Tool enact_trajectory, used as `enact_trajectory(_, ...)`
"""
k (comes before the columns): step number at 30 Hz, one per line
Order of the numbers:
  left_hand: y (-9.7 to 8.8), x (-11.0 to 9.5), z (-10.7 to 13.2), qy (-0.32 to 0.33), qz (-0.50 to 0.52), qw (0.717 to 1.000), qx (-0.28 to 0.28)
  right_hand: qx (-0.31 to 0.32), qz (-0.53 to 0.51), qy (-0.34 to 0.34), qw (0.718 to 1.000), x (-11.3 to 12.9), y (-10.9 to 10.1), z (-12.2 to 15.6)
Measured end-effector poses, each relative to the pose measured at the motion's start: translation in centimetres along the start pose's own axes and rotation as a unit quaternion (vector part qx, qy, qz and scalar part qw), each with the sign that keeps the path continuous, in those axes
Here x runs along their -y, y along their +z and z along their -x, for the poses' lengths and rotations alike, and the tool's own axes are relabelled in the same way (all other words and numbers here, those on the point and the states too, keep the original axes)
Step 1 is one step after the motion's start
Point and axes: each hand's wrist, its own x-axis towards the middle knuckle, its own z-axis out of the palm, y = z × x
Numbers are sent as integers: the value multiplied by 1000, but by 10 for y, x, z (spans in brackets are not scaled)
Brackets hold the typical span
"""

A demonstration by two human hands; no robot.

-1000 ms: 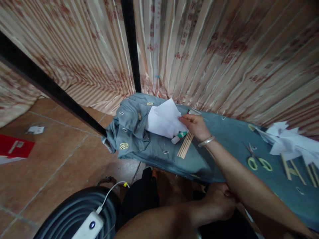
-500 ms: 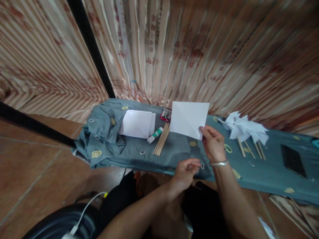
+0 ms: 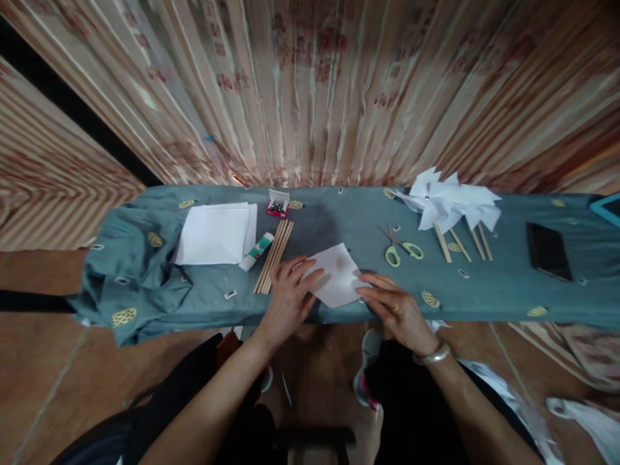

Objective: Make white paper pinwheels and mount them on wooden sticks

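Note:
A square sheet of white paper (image 3: 336,274) lies turned cornerwise near the front edge of the cloth-covered bench, between my hands. My left hand (image 3: 290,290) grips its left side, fingers over the edge. On the opposite side, my right hand (image 3: 394,307) has the right corner between thumb and fingers. Just left of my left hand is a row of several wooden sticks (image 3: 275,257). A glue stick (image 3: 256,250) rests beside them, touching a stack of white paper (image 3: 213,234). Open scissors (image 3: 401,247) with green handles lie beyond my right hand.
Behind the sticks sits an open red box of pins (image 3: 278,203). Several white paper pinwheels (image 3: 448,200) on sticks overlap at the right, with a black phone (image 3: 549,250) farther along. The patterned cloth (image 3: 155,284) is bunched at the left end. A pleated curtain (image 3: 310,97) hangs behind.
The paper has come down from my raised right hand to the bench front and turned cornerwise. My left hand has moved onto its left side. The scissors now show, and the view has shifted right.

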Motion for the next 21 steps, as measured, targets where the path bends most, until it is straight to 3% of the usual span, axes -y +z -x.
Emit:
enact_trajectory(4,11,-5,-2,23,15,997,67,12,6,31,999,-5,-9,6)
enact_trajectory(9,21,-5,-5,56,30,998,29,-27,5,36,999,6,0,0)
enact_trajectory(15,25,-2,-13,13,35,999,-23,-81,12,104,991,5,17,-15)
enact_trajectory(17,23,-7,-13,28,4,999,-36,-88,18,123,988,0,20,-21)
enact_trajectory(21,27,-25,-3,108,-59,992,13,-98,38,136,985,-9,25,-29)
